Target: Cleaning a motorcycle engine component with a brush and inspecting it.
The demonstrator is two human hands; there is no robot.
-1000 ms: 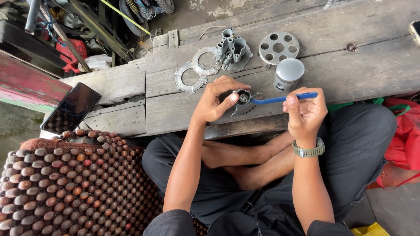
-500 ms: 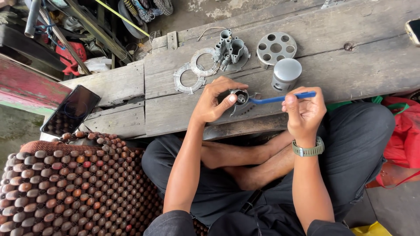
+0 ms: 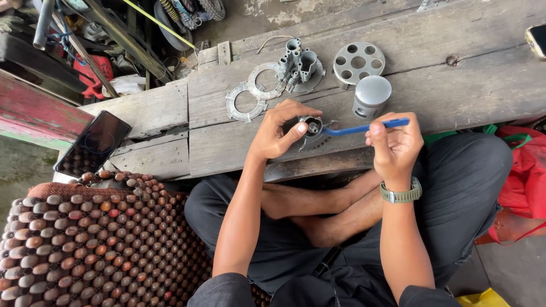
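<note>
My left hand (image 3: 280,132) grips a small round metal engine part (image 3: 313,126) just above the wooden planks (image 3: 455,91). My right hand (image 3: 396,143) pinches the handle of a blue toothbrush (image 3: 364,128), its head resting against the metal part. A grey wristwatch (image 3: 402,195) sits on my right wrist. Beyond the hands on the planks stand a silver piston (image 3: 371,95), a round perforated disc (image 3: 358,61), a finned metal hub (image 3: 298,67) and two flat ring plates (image 3: 253,94).
A dark phone (image 3: 94,143) lies on the planks at the left, and another phone (image 3: 537,38) at the far right edge. A wooden beaded seat mat (image 3: 85,244) fills the lower left. Red cloth (image 3: 523,165) lies by my right knee. Tools and scrap crowd the upper left.
The toothbrush head has shifted slightly against the metal part, and both hands have stayed in place.
</note>
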